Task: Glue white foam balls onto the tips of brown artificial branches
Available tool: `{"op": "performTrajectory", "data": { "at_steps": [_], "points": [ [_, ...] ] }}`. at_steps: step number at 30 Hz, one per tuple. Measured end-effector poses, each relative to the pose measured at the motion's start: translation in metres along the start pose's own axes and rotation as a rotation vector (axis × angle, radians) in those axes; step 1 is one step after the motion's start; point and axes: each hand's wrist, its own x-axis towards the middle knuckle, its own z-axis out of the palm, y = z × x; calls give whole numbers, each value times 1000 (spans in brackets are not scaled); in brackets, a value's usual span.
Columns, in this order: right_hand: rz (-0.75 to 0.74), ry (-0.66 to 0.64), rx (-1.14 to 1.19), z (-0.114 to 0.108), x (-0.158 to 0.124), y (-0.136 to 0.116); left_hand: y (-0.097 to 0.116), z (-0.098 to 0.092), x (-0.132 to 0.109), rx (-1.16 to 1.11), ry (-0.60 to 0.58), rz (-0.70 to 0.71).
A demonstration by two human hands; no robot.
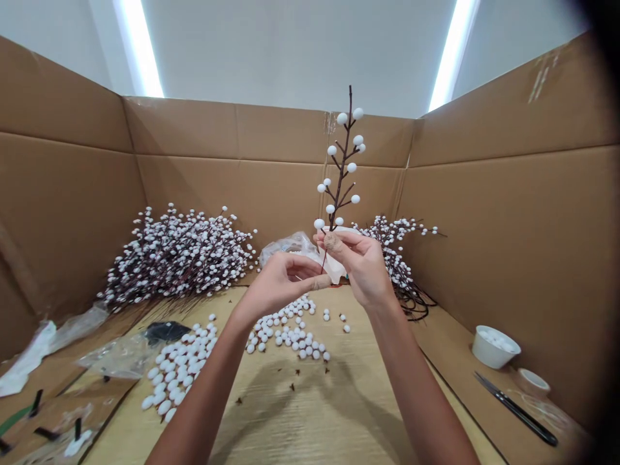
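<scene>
A brown artificial berry branch (pixel 343 169) with white berries on short twigs stands nearly upright in front of me. My right hand (pixel 361 261) pinches it just below the lowest berries, thumb and fingers closed round the stem. Lower down, the fingers of my left hand (pixel 285 281) are closed on the thin bottom end of the same stem. A few twig tips on the branch are bare. Loose white berries (pixel 300 342) lie on the table beneath my hands, and a larger heap of white berries (pixel 181 365) is beside my left forearm.
Finished-looking berry branches (pixel 179 252) are piled at the back left, with another bunch (pixel 394 245) at the back right. A white cup (pixel 495 347), a tape roll (pixel 533 382) and a black-handled knife (pixel 516 408) lie right. Cardboard walls (pixel 513 226) surround the table (pixel 310 426); plastic bags (pixel 116 352) lie left.
</scene>
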Motion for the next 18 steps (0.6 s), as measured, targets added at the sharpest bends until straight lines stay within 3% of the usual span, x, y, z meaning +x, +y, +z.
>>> {"op": "performTrajectory", "data": {
  "at_steps": [4,9,13,18],
  "points": [
    [52,-50,34,0,-1,-3,-4,5,4,49,105,50],
    [140,-97,26,-14,0,-17,-11,9,7,55,125,138],
    [76,-82,88,-26,5,-21,-16,16,10,59,52,153],
    [-26,-62,78,-22,4,-20,-19,32,13,51,-68,127]
  ]
}}
